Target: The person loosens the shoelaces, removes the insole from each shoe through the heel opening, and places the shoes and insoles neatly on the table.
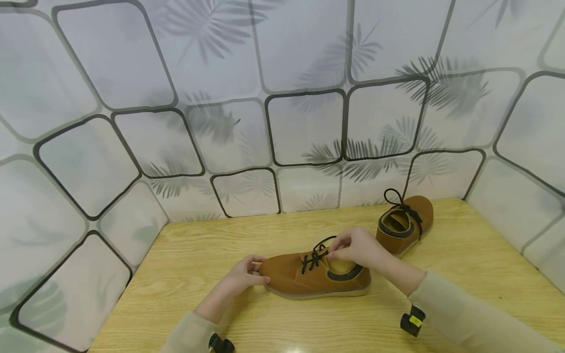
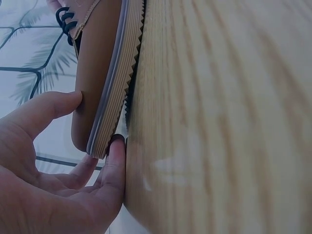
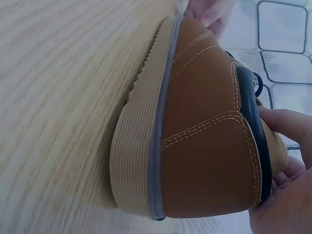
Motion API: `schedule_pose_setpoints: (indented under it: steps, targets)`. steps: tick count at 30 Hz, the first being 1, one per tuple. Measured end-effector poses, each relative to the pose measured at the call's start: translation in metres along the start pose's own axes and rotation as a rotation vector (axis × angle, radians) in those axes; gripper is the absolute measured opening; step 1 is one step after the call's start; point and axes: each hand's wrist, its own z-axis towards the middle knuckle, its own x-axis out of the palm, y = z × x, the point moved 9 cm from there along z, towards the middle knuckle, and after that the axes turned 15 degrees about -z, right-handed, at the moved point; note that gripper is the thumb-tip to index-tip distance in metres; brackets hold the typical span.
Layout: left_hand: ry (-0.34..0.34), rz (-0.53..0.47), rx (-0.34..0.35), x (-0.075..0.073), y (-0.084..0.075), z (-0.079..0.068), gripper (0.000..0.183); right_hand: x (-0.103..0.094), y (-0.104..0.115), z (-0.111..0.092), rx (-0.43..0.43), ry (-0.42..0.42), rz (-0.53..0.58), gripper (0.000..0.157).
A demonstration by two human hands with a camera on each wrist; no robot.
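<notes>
A brown lace-up shoe [image 1: 287, 274] with black laces and a dark padded collar stands on the table, its toe pointing left. At the toe my left hand [image 1: 243, 275] grips it. The left wrist view shows the thumb on the upper and fingertips [image 2: 116, 151] at the ribbed sole [image 2: 114, 83]. Over the opening, my right hand [image 1: 355, 247] pinches the shoe's edge by the tongue and laces; the exact part is mostly hidden. From the right wrist, the heel [image 3: 209, 170] faces me, with tan lining [image 3: 275, 151] between thumb and fingers.
A second brown shoe [image 1: 424, 211] stands at the back right, its black lace tied with a loop standing up. The wooden table [image 1: 212, 240] meets patterned wall covering [image 1: 304, 127] at the back and sides. Each wrist carries a small black camera [image 1: 412, 321].
</notes>
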Motion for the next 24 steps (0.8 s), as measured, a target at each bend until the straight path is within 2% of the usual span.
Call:
schedule_pose_setpoints:
  steps: [7,18,24]
  targets:
    - [0.007,-0.012,-0.003,0.001,0.001,0.000,0.061,-0.001,-0.012,0.001,0.108,-0.022,0.048,0.010]
    - [-0.020,-0.014,-0.011,-0.001,0.001,-0.001,0.059,-0.006,-0.019,0.001,0.171,-0.044,0.127,0.013]
    - [-0.018,-0.011,-0.018,-0.001,0.003,-0.002,0.060,-0.005,-0.021,0.002,0.176,-0.015,0.205,0.012]
